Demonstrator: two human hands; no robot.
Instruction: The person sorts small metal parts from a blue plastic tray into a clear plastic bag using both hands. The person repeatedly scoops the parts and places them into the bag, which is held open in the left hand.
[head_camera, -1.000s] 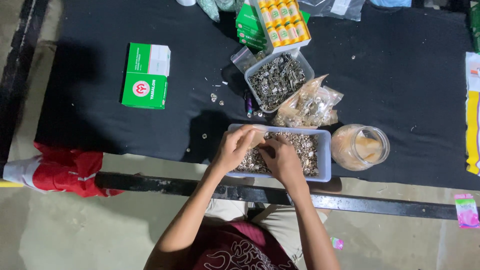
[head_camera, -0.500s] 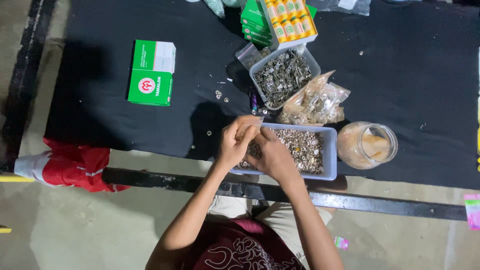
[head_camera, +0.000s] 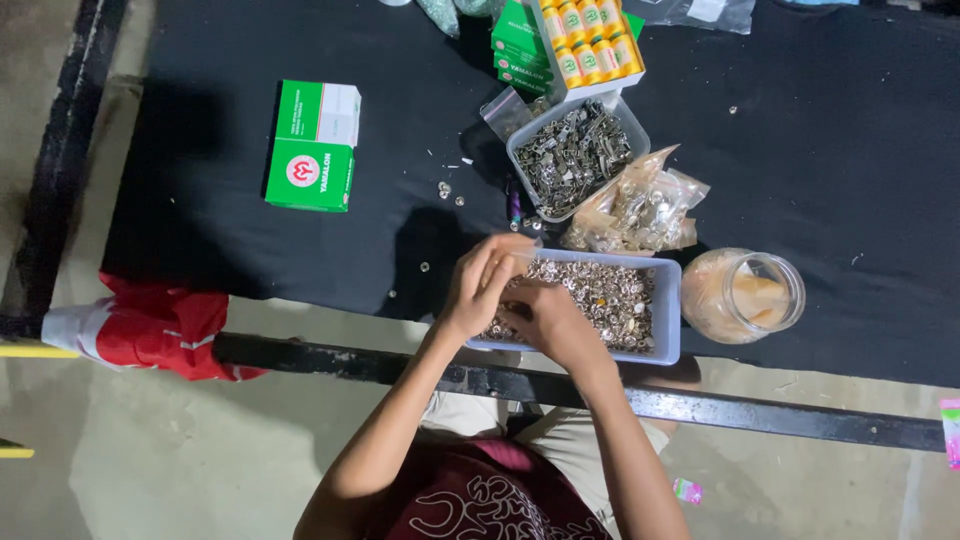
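Our left hand (head_camera: 483, 283) and right hand (head_camera: 552, 322) meet over the tray of metal bits (head_camera: 668, 300) at the desk's (head_camera: 200, 230) near edge; whether either grip is clamped we cannot tell.

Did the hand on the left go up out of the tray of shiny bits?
Yes. The left hand has lifted toward the tray's far rim; earlier it lay lower among the metal bits, beside the right hand.

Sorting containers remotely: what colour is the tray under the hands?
Pale lavender-blue tray, full of silvery metal bits; head view.
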